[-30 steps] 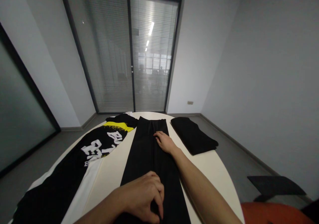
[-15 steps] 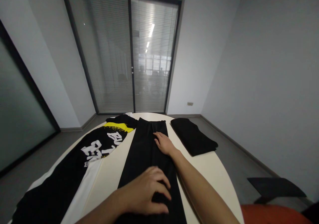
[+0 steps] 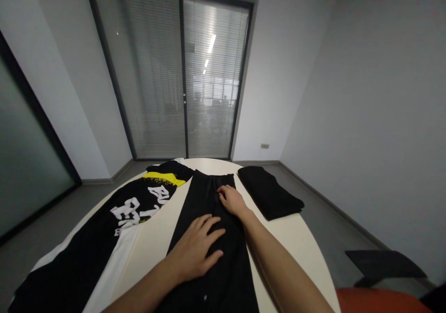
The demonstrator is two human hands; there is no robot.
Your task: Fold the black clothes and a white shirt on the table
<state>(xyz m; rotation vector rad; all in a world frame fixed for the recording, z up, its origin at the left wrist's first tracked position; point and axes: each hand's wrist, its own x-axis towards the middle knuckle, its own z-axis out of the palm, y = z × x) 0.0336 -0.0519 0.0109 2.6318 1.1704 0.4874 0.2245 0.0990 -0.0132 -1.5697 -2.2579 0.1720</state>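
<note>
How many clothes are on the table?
3: printed top on the left, black trousers under both hands, folded black garment on the right. The fold might hide more.

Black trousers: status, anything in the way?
Left hand spread over the trousers, right hand farther up, near the waistband. Trousers lengthwise on the table. Printed garment close at far left; folded black cloth apart, right.

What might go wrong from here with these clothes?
The folded black cloth seems to overhang the right edge of the table; a bump might drop it. The printed shirt and long black garment seem to touch at the far end; pulling one might drag the other. The left hand and right hand seem to rest on that garment; uneven pressure might crease it.
</note>
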